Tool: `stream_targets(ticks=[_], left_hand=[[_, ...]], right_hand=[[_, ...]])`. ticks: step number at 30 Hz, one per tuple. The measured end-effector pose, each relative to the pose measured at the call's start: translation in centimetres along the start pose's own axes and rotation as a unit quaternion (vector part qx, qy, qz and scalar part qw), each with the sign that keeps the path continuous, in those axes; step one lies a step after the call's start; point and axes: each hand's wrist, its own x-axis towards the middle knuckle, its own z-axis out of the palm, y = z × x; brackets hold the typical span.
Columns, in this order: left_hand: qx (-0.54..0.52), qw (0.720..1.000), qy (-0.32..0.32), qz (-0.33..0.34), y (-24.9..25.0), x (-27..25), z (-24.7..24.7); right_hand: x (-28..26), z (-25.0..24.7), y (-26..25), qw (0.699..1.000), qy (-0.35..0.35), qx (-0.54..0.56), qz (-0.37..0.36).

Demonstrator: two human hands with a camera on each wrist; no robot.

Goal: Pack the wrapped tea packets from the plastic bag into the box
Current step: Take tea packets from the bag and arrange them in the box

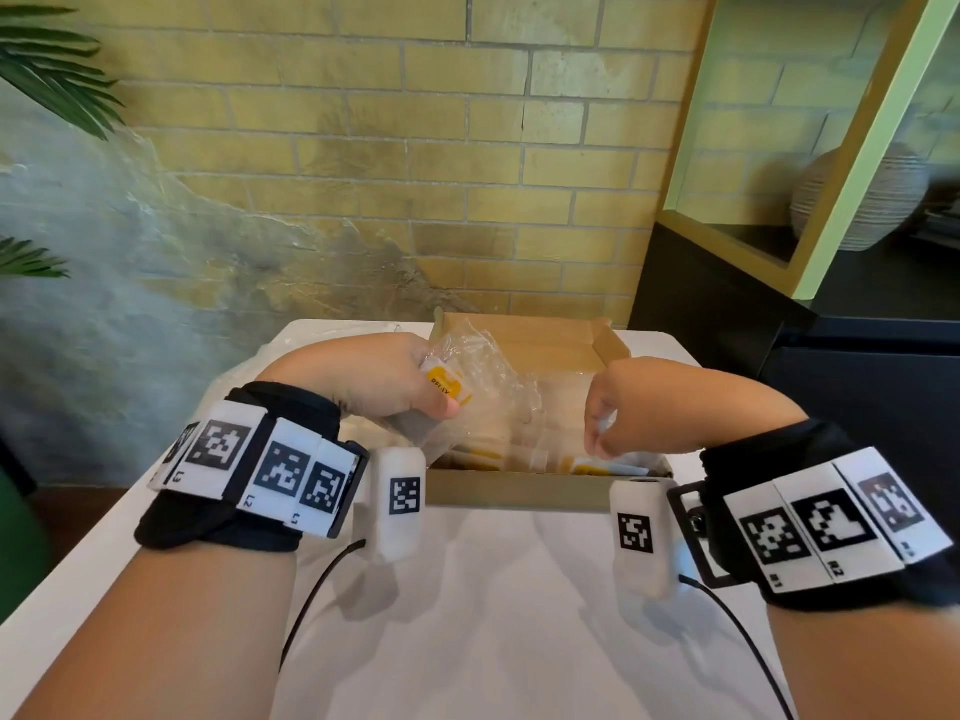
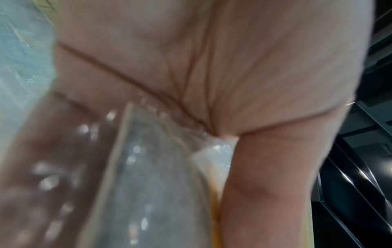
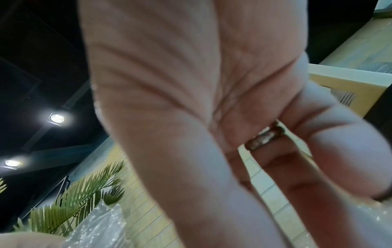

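Observation:
My left hand grips a crinkled clear plastic bag above the box's left half. A yellow-and-white tea packet shows inside the bag under my thumb. The left wrist view shows the bag pressed into my palm and the packet's orange edge. My right hand hangs fingers-down over the box's right half. It pinches something small, pale and glossy that looks like a wrapped tea packet. The open cardboard box holds several packets in rows.
The box sits on a white table against a yellow brick wall. More clear plastic lies behind my left hand. A dark cabinet stands to the right and a palm plant to the left. Cables trail from both wrist cameras.

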Motion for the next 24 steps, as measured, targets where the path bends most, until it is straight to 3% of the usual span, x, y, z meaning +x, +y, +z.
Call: stream_targets(ticks=[24], left_hand=[[-0.007, 1.0, -0.028, -0.008, -0.19, 0.42, 0.35]], right_hand=[[-0.51, -0.35, -0.62, 0.996, -0.011, 0.06, -0.072]])
